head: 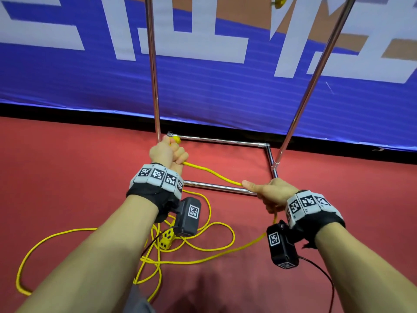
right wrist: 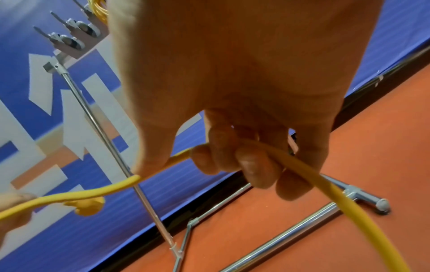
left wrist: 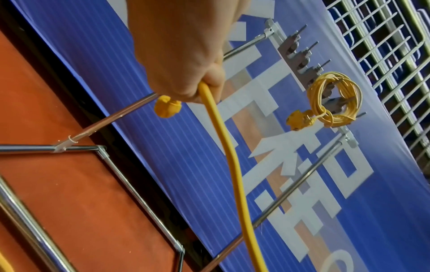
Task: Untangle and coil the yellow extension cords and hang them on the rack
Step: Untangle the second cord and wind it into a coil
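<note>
A yellow extension cord runs taut between my two hands above the red floor. My left hand grips it near its round yellow plug, which sticks out past the fist. My right hand curls its fingers round the cord a short way along. The rest of the cord lies in tangled loops on the floor below my arms, with a yellow socket block among them. On the rack's hook bar a coiled yellow cord hangs.
The chrome rack has two uprights and a floor frame right under my hands. A blue banner stands behind it. A white wire grid is beside the hook bar. Red carpet spreads left.
</note>
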`<action>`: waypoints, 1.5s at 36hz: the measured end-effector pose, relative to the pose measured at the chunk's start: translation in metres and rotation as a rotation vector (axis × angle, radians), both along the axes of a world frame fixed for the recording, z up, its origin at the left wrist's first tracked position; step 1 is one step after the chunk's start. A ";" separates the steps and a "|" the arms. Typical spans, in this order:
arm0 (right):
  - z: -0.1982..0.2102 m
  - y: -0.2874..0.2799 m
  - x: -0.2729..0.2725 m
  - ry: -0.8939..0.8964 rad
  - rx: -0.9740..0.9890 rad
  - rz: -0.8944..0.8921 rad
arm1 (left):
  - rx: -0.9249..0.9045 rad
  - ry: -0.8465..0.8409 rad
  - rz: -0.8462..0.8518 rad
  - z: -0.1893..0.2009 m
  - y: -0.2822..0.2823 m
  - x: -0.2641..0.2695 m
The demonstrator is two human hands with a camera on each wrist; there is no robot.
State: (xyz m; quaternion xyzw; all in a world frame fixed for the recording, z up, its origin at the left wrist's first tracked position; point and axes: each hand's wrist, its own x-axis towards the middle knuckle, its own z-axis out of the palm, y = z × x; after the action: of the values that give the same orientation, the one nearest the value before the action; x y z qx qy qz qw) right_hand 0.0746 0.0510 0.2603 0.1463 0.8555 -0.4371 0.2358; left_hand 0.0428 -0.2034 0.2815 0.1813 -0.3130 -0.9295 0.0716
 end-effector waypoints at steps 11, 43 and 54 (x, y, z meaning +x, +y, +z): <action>0.020 -0.004 -0.004 0.336 0.220 -0.066 | -0.564 0.006 -0.149 0.003 0.012 0.003; 0.034 -0.040 0.015 0.274 -0.302 0.332 | -0.458 -0.061 -0.278 0.005 0.016 0.013; 0.042 -0.052 0.007 0.489 -0.227 0.248 | -0.651 0.007 -0.493 0.004 0.074 0.036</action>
State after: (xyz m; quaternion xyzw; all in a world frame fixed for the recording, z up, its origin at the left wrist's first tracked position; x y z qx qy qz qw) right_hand 0.0821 -0.0011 0.3025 -0.0966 0.8439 -0.5202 0.0891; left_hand 0.0788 -0.1292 0.2853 0.0657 -0.6246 -0.7719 -0.0989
